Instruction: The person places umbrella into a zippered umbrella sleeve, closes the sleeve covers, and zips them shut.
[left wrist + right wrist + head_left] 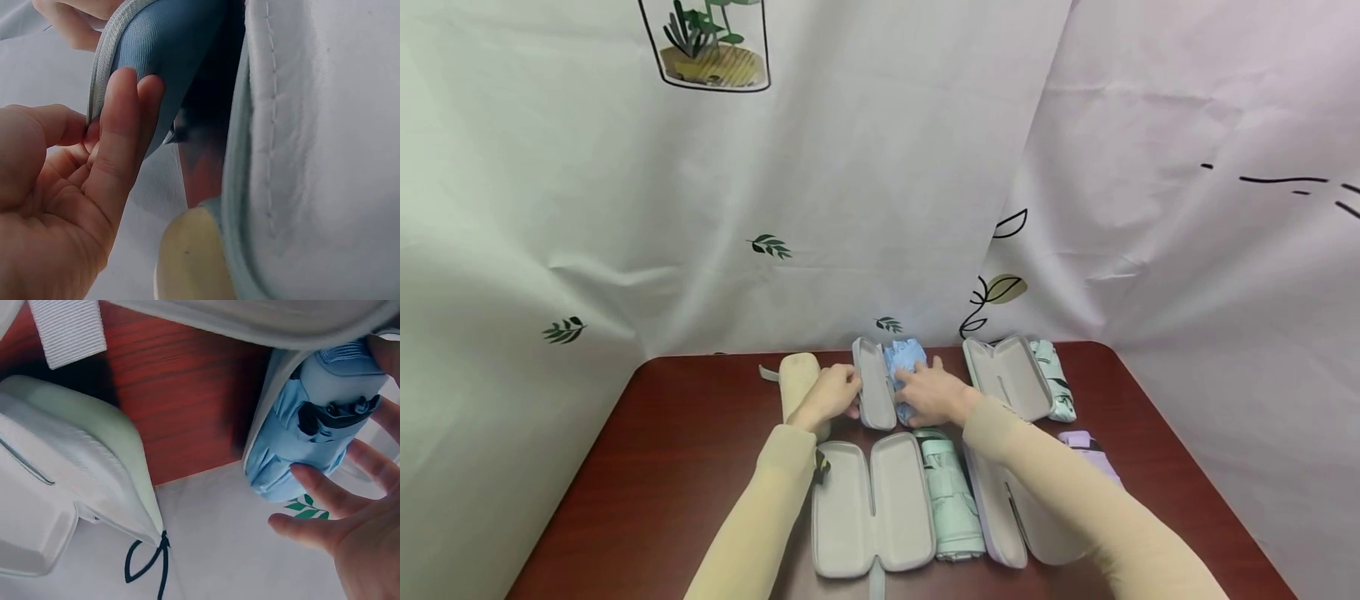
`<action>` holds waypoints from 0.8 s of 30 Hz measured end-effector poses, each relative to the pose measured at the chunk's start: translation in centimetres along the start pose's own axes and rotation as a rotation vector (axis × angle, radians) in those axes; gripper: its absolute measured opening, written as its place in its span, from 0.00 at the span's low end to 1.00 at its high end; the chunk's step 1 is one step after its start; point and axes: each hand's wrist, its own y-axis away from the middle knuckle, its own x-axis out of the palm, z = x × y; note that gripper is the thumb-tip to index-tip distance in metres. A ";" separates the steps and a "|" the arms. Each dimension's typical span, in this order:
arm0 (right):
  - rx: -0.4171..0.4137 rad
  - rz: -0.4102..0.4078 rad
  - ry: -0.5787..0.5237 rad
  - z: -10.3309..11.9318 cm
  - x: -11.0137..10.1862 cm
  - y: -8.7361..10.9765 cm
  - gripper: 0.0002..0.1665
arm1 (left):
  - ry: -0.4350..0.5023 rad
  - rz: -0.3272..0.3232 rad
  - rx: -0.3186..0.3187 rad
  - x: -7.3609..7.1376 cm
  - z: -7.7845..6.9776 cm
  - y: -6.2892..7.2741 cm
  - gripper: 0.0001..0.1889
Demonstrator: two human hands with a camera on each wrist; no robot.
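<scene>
At the back of the table a small blue hard case [874, 387] lies spread, its pale inside facing up. My left hand [837, 390] pinches the case's left rim; in the left wrist view its thumb and fingers [115, 125] are on the blue shell [153, 47]. A folded blue umbrella [904, 354] lies along the case's right side. Over it spreads my right hand [934, 393], fingers fairly straight and touching the cloth. The right wrist view shows the umbrella [294, 437] against the case's pale rim, with a dark strap bunched on it.
A closed cream case [797, 379] stands left of my left hand. Nearer lie an open mint-rimmed case [902, 500] and a folded mint umbrella [953, 508]. To the right are more open cases [1026, 379], a leaf-print umbrella [1054, 379] and a purple umbrella [1086, 446].
</scene>
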 end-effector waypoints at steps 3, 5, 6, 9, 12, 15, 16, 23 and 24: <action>0.011 -0.004 -0.010 0.0 0.0 0.0 0.25 | -0.006 -0.002 0.000 -0.1 -0.1 0.0 0.14; 0.026 -0.013 -0.053 0.1 0.1 -0.1 0.24 | -0.009 -0.002 0.002 -0.1 -0.1 0.0 0.14; 0.036 -0.022 -0.084 0.2 0.2 -0.1 0.23 | -0.009 -0.002 0.002 -0.1 -0.1 0.0 0.14; 0.067 -0.055 -0.176 0.4 0.8 -0.5 0.19 | -0.005 -0.008 0.002 -0.1 -0.3 0.0 0.14; 0.114 -0.072 -0.233 0.5 1.4 -0.7 0.17 | -0.018 -0.005 0.005 -0.1 -0.5 0.0 0.13; 0.164 -0.072 -0.241 0.4 1.9 -0.9 0.18 | -0.003 -0.003 0.015 0.0 -0.6 -0.1 0.13; 0.173 -0.069 -0.245 0.4 2.0 -0.9 0.19 | 0.007 -0.005 0.014 0.0 -0.6 -0.1 0.13; 0.135 -0.012 -0.375 -0.3 1.3 -1.1 0.19 | 0.038 -0.022 0.002 0.0 -0.3 -0.1 0.13; 0.123 0.000 -0.402 -0.5 1.1 -1.0 0.20 | 0.033 -0.024 0.001 0.0 -0.3 -0.1 0.13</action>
